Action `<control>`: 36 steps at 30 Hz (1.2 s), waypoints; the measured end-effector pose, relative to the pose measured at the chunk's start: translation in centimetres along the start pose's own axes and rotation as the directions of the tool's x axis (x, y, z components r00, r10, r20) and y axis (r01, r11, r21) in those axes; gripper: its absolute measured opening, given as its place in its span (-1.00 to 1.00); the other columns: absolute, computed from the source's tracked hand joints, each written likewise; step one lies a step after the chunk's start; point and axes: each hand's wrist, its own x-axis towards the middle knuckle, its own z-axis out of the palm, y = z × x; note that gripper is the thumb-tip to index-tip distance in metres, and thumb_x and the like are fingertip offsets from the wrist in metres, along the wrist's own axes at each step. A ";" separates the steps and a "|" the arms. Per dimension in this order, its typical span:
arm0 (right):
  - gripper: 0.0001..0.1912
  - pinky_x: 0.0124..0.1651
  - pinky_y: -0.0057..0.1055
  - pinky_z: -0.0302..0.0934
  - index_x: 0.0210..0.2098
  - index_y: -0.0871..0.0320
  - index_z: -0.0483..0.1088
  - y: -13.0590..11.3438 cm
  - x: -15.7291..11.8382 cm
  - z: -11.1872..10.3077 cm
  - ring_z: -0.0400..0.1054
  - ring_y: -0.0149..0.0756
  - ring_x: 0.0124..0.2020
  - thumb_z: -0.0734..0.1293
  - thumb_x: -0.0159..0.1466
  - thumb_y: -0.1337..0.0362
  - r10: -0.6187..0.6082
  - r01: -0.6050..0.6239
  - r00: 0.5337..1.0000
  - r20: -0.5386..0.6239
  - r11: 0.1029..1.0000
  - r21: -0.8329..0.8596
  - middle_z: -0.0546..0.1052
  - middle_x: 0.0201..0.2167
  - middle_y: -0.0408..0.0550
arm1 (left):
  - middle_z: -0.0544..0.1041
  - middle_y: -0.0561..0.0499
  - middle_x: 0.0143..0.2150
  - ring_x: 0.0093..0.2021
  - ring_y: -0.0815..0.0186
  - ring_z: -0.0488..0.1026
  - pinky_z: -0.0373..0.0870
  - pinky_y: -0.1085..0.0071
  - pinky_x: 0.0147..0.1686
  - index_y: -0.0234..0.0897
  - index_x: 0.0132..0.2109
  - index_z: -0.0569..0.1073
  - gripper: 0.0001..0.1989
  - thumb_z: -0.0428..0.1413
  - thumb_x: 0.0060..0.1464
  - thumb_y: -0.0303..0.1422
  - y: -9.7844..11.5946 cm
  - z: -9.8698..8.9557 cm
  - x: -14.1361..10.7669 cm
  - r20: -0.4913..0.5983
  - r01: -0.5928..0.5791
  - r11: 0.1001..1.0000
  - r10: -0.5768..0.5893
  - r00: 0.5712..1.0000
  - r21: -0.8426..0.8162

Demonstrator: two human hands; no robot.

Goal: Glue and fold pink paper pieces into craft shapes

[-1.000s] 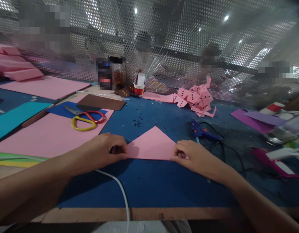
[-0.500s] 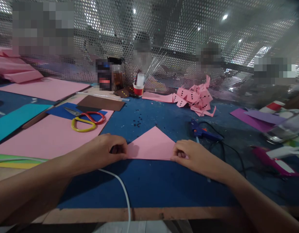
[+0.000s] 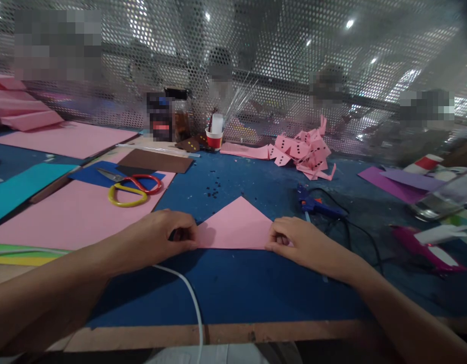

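Observation:
A pink sheet of paper (image 3: 237,225), folded into a triangle, lies on the blue table top with its peak pointing away from me. My left hand (image 3: 176,231) pinches its left corner between thumb and curled fingers. At the opposite corner, my right hand (image 3: 288,236) has the same kind of pinch, and a bit of pink shows past the fingers. The straight folded edge faces me and runs between both hands. Both corner tips are mostly covered by my fingers.
Scissors (image 3: 133,189) with red and yellow handles lie left on coloured sheets. A blue glue gun (image 3: 317,205) with a black cord is at right. Behind are a paper cup (image 3: 214,138) and cut pink strips (image 3: 304,151). A white cable (image 3: 188,285) crosses the table's front edge.
My hands and the folded pink paper have stayed practically still. The whole view has shifted very slightly.

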 end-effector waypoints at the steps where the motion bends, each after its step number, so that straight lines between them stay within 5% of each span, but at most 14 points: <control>1: -0.83 -0.21 -0.37 0.04 -0.34 0.14 0.43 0.0 0.0 0.0 0.30 -0.32 -0.30 0.34 0.40 0.26 -0.002 0.002 1.000 -0.002 1.000 0.003 0.51 -0.34 -0.15 | 0.61 0.05 -0.29 -0.28 0.24 0.51 0.33 0.40 -0.30 -0.13 -0.28 0.58 -0.79 0.16 0.15 -0.13 0.0 0.0 0.0 0.004 -0.003 1.000 0.003 1.000 0.000; 28: -0.81 -0.22 -0.36 0.07 -0.35 0.13 0.43 0.2 0.0 0.2 0.33 -0.31 -0.30 0.34 0.40 0.23 -0.020 0.020 1.000 -0.017 1.000 0.009 0.52 -0.34 -0.14 | 0.60 0.03 -0.33 -0.32 0.25 0.49 0.31 0.41 -0.34 -0.16 -0.31 0.56 -0.80 0.14 0.17 -0.17 0.1 0.2 -0.3 -0.017 -0.042 0.999 0.043 0.999 0.027; 36: -0.80 -0.26 -0.38 0.06 -0.34 0.13 0.43 0.5 0.1 0.2 0.33 -0.33 -0.31 0.34 0.41 0.20 -0.028 0.029 0.999 -0.023 0.999 0.035 0.52 -0.35 -0.14 | 0.58 0.04 -0.27 -0.29 0.26 0.47 0.32 0.40 -0.25 -0.14 -0.14 0.57 -0.79 0.19 0.19 -0.14 0.8 0.6 -0.4 -0.086 -0.144 0.987 0.150 0.985 0.067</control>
